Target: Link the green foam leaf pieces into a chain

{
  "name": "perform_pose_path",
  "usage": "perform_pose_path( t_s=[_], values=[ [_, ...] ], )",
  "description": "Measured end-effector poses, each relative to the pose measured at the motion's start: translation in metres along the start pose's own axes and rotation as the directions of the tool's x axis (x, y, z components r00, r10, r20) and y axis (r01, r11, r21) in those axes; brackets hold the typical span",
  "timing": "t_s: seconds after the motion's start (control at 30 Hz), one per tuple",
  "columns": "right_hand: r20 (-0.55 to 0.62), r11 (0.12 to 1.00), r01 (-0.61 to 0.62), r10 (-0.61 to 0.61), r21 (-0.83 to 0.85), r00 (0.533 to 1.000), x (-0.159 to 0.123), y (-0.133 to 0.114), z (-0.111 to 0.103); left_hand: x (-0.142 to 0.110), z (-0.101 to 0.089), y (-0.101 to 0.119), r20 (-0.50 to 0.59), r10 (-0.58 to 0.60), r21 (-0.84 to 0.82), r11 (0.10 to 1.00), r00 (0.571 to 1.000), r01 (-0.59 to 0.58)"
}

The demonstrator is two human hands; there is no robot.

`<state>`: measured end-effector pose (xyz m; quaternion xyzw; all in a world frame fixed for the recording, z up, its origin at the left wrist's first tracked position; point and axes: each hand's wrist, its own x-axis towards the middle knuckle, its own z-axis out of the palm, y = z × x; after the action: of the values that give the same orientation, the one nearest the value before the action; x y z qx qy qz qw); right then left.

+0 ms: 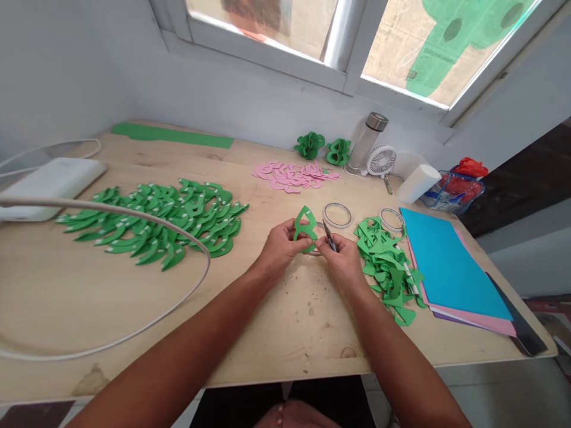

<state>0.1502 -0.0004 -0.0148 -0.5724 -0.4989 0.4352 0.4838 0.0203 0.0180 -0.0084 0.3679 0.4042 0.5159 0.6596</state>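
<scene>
Between the thumb and fingers of my left hand [283, 245] is a green paper cutout [305, 224], pointed at the top, with openings in it and a small white patch near its tip. My right hand [341, 254] is closed around a small dark-bladed tool [329, 235], probably scissors, its handles hidden in the palm. The right fingertips meet the cutout's lower right edge. Just beyond my hands lies a tape roll [338, 215]; another ring is partly hidden beneath them. To the right sits a heap of green paper scraps [388, 261].
Many green cutouts with white patches [160, 220] spread at left, crossed by a pale cable [196, 241]. Pink cutouts [294, 176], green paper balls [310, 145], a bottle [363, 142] and a small fan [381, 160] stand behind. Blue sheets [452, 261] lie right.
</scene>
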Motion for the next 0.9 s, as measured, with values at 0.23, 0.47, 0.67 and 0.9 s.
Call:
perform_pose_path(
  t_s=[0.23, 0.47, 0.67, 0.9],
  values=[
    [-0.084, 0.998, -0.026, 0.031, 0.06, 0.996, 0.0, 0.0, -0.001, -0.002, -0.001, 0.01, 0.15, -0.1, -0.082, 0.99, 0.984, 0.113],
    [-0.122, 0.997, -0.008, 0.018, 0.082, 0.992, 0.0, -0.003, -0.002, 0.001, -0.005, 0.007, 0.149, -0.19, -0.212, 0.952, 0.97, 0.219],
    [-0.133, 0.995, -0.017, 0.031, 0.102, 0.991, 0.001, -0.001, 0.0, -0.001, -0.004, 0.002, 0.157, -0.167, -0.127, 0.974, 0.973, 0.187],
    [-0.098, 0.99, 0.002, 0.012, 0.139, 0.995, -0.001, 0.001, 0.005, 0.001, -0.001, -0.002, 0.065, -0.103, -0.111, 0.988, 0.993, 0.11]
  ],
)
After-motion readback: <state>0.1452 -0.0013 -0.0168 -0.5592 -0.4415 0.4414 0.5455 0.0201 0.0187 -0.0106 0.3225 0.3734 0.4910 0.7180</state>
